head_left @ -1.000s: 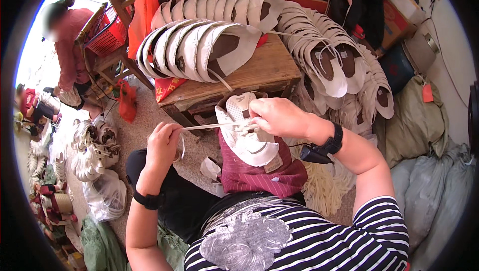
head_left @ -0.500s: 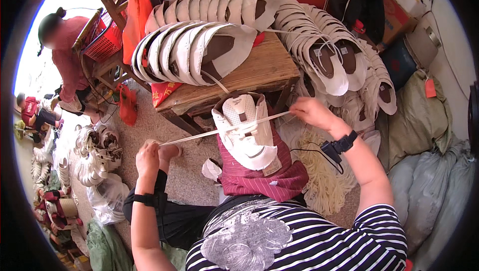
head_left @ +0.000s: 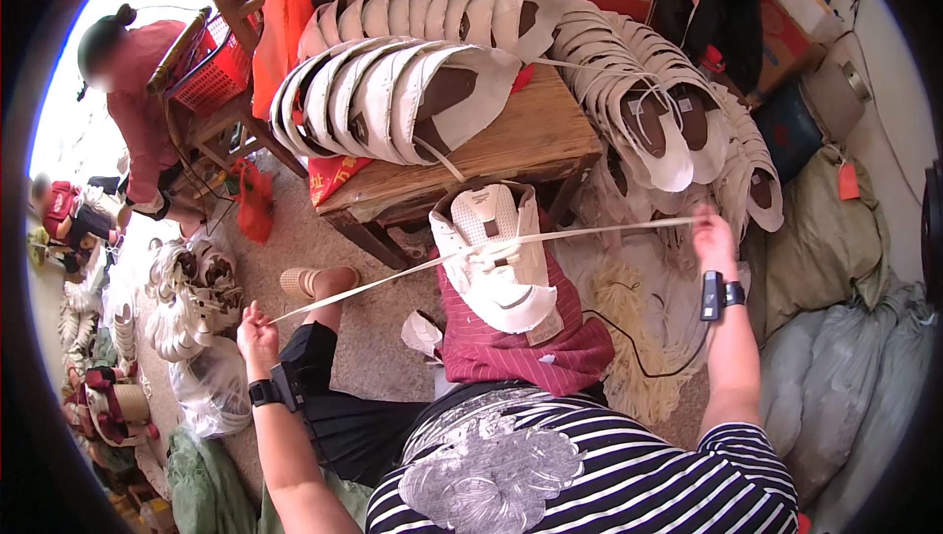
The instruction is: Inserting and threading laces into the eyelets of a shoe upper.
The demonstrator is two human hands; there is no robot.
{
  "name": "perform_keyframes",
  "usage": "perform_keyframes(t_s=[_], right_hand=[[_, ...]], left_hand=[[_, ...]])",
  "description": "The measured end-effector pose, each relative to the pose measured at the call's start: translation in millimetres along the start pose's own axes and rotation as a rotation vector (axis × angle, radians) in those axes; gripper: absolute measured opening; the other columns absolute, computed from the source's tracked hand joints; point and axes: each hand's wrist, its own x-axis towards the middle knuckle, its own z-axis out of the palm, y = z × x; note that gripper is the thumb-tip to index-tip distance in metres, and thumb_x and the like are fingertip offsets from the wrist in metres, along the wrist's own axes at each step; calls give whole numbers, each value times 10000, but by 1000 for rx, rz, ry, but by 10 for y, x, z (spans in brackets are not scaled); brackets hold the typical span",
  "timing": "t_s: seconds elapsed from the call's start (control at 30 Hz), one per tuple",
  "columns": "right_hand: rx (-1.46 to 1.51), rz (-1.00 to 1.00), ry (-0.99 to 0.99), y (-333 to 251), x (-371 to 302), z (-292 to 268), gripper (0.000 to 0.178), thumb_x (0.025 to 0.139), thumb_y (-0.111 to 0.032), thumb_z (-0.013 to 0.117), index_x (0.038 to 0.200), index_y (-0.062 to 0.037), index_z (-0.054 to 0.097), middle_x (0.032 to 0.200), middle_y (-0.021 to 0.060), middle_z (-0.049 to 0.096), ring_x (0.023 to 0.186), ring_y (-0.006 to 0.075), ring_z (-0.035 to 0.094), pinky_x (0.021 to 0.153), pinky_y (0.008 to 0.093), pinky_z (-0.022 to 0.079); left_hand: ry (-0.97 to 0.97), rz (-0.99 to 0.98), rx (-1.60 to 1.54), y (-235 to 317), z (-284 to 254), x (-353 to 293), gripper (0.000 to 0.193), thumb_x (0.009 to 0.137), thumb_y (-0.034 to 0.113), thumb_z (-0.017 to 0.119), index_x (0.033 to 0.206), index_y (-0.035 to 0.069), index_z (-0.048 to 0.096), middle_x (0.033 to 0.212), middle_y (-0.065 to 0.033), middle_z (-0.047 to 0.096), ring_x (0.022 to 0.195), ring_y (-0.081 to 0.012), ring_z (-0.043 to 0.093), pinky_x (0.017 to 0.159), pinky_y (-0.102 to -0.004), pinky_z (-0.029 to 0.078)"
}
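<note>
A white shoe upper [head_left: 503, 283] with a perforated tongue lies over the dark red striped cloth [head_left: 491, 357] on my lap. Its pale shoelace [head_left: 599, 231] passes through the front eyelets and runs out taut to both sides. At the left, my left hand [head_left: 258, 339] is closed on one end of the lace. My right hand [head_left: 714, 239], somewhat blurred, grips the other end far out to the right. Both arms are spread wide, and neither hand touches the upper itself.
A wooden bench [head_left: 511, 141] ahead carries nested rows of shoe uppers [head_left: 393, 92]. More uppers [head_left: 653, 131] hang at its right. A bundle of cream laces [head_left: 629, 337] lies by my right leg. Sacks [head_left: 835, 367] stand at the right; another person [head_left: 138, 112] is at the far left.
My hands have moved apart, the left one outward and down, the right one outward to the right. Longer lengths of lace now stretch from the upper on both sides.
</note>
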Motion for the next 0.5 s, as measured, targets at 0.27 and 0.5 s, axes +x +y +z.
perform_keyframes(t_s=[0.27, 0.5], right_hand=[[-753, -206, -12, 705, -778, 1395, 326, 894, -135, 561, 1206, -43, 567, 749, 10, 610, 437, 24, 337, 371, 179, 247], [-907, -2, -602, 1722, -1368, 2359, 227, 953, -132, 580, 1115, 23, 544, 901, 98, 693, 634, 108, 617, 617, 242, 509]], left_hand=[[-315, 371, 628, -493, 1041, -1369, 429, 884, 60, 540, 1302, 3, 464, 828, -27, 592, 571, -56, 471, 528, -193, 408], [-901, 143, 513, -1290, 1985, -2579, 94, 987, 65, 532, 1058, 7, 550, 1022, -123, 685, 856, -151, 672, 760, -251, 528]])
